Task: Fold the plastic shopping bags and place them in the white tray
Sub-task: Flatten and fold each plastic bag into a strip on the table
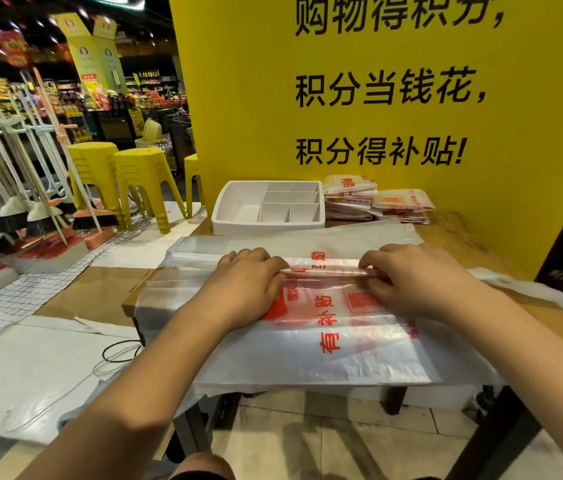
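Observation:
A clear plastic shopping bag (325,341) with red print lies flat across the wooden table (453,233). Its far edge is turned over into a narrow fold in front of me. My left hand (249,282) pinches that fold at its left end, and my right hand (415,278) pinches it at the right end. The white tray (238,216), with several compartments, stands at the back of the table. Nothing is inside it. More flat bags lie under and behind the one I hold.
Two stacks of folded bags (377,202) sit to the right of the tray against a yellow sign wall (256,98). Yellow stools (134,181) and a rack of brooms (13,188) stand on the left. Cardboard and a cable lie on the floor.

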A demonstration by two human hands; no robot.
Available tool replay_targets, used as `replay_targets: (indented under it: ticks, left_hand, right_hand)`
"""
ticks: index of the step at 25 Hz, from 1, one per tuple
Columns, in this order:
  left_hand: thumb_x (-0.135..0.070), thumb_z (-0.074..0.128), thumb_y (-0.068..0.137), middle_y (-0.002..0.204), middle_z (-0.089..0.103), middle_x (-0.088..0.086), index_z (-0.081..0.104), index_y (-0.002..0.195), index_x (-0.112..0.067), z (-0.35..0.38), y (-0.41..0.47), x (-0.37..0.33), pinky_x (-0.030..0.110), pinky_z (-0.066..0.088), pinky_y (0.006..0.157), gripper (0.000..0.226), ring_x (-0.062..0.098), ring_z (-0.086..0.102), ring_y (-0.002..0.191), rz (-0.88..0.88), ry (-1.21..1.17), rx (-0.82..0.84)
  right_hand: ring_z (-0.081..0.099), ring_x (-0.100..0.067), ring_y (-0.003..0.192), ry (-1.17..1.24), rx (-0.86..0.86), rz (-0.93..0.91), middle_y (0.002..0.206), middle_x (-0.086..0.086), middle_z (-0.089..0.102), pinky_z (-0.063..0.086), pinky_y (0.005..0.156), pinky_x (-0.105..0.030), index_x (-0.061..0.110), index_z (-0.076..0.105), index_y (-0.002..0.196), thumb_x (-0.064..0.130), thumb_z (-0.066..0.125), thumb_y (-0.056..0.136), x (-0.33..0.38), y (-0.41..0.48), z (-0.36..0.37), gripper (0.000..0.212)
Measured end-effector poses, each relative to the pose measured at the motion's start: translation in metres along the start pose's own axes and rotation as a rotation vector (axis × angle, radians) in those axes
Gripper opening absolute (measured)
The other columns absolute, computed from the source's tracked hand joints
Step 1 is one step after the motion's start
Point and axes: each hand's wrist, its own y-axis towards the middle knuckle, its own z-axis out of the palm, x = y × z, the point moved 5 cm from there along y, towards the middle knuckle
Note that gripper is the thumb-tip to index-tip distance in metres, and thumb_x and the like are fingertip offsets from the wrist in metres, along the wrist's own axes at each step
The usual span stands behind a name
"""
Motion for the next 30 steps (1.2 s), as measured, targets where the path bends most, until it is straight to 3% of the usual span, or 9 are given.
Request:
replay_targets:
  ticks: [5,8,11,15,17,19,22,26,30]
  left_hand:
    - [-0.028,0.052,0.099,0.153,0.035,0.009,0.045,0.144,-0.025,-0.023,-0.017,-0.014,0.051,0.016,0.121,0.046,0.027,0.023,0.144,-0.033,-0.068,-0.403]
    - [-0.033,0.055,0.095,0.141,0.041,0.004,0.050,0.133,-0.023,-0.023,-0.055,-0.034,0.044,0.032,0.113,0.039,0.024,0.035,0.135,0.010,-0.225,-0.554]
    - [-0.051,0.040,0.098,0.124,0.045,-0.009,0.050,0.121,-0.032,0.003,-0.064,-0.043,0.036,0.033,0.106,0.031,0.014,0.040,0.120,-0.002,-0.221,-0.342]
    - [-0.056,0.026,0.098,0.130,0.046,-0.009,0.050,0.129,-0.033,0.026,-0.056,-0.046,0.044,0.021,0.117,0.045,0.014,0.037,0.128,0.004,-0.128,-0.194]
    - [-0.054,0.017,0.095,0.137,0.046,-0.007,0.049,0.137,-0.033,0.028,-0.049,-0.045,0.046,0.015,0.120,0.056,0.015,0.035,0.135,0.000,-0.135,-0.150]
    - [-0.049,0.022,0.096,0.148,0.042,-0.008,0.042,0.146,-0.033,0.031,-0.042,-0.043,0.043,0.002,0.121,0.056,0.013,0.026,0.144,-0.007,-0.178,-0.095]
    - [-0.036,0.035,0.103,0.151,0.039,-0.015,0.037,0.148,-0.036,0.028,-0.054,-0.039,0.037,-0.003,0.122,0.045,0.004,0.022,0.145,0.039,-0.308,-0.221]
    - [-0.025,0.064,0.093,0.142,0.039,-0.017,0.032,0.145,-0.051,0.025,-0.106,-0.046,0.028,0.032,0.112,0.066,0.004,0.038,0.133,0.140,-0.439,-0.325]
    - [-0.019,0.075,0.083,0.107,0.045,-0.025,0.023,0.146,-0.062,0.041,-0.132,-0.055,0.029,0.057,0.077,0.092,-0.002,0.055,0.094,0.107,-0.398,-0.315]
  right_hand:
    - [0.064,-0.020,0.090,0.148,-0.062,0.018,0.096,0.008,0.069,0.048,0.066,-0.034,0.030,0.058,0.099,0.052,0.051,0.096,-0.006,0.003,-0.016,0.023]
    - [0.066,-0.003,0.070,0.479,-0.033,0.110,0.085,0.013,0.068,0.053,0.061,-0.026,0.029,0.061,0.096,0.043,0.061,0.095,-0.012,0.001,-0.037,0.014]
    - [0.069,-0.005,0.061,0.834,-0.037,0.287,0.072,0.004,0.073,0.054,0.054,-0.023,0.020,0.067,0.089,0.024,0.060,0.094,-0.017,0.008,-0.049,0.010]
    - [0.073,-0.022,0.075,1.477,0.082,0.551,0.084,-0.011,0.076,0.057,0.069,-0.033,0.006,0.065,0.098,0.010,0.056,0.091,-0.001,0.022,-0.033,0.012]
    - [0.072,-0.020,0.066,1.634,0.101,0.628,0.085,-0.013,0.075,0.058,0.059,-0.029,0.003,0.062,0.107,0.010,0.058,0.093,0.012,0.028,-0.017,0.016]
    - [0.068,-0.017,0.058,1.468,0.054,0.680,0.080,-0.011,0.071,0.053,0.049,-0.024,0.006,0.067,0.099,0.014,0.063,0.092,0.018,0.028,0.002,0.012]
    - [0.064,-0.024,0.079,0.764,0.032,0.611,0.089,-0.007,0.069,0.051,0.067,-0.030,0.017,0.062,0.083,0.035,0.070,0.086,0.013,0.024,0.022,0.021]
    - [0.062,-0.028,0.102,0.656,-0.053,0.585,0.111,-0.006,0.067,0.053,0.084,-0.040,0.019,0.055,0.117,0.052,0.069,0.084,0.014,0.020,0.028,0.049]
    - [0.061,-0.030,0.105,0.579,-0.149,0.484,0.110,-0.007,0.068,0.051,0.081,-0.039,0.020,0.055,0.125,0.057,0.070,0.082,0.021,0.020,0.029,0.058]
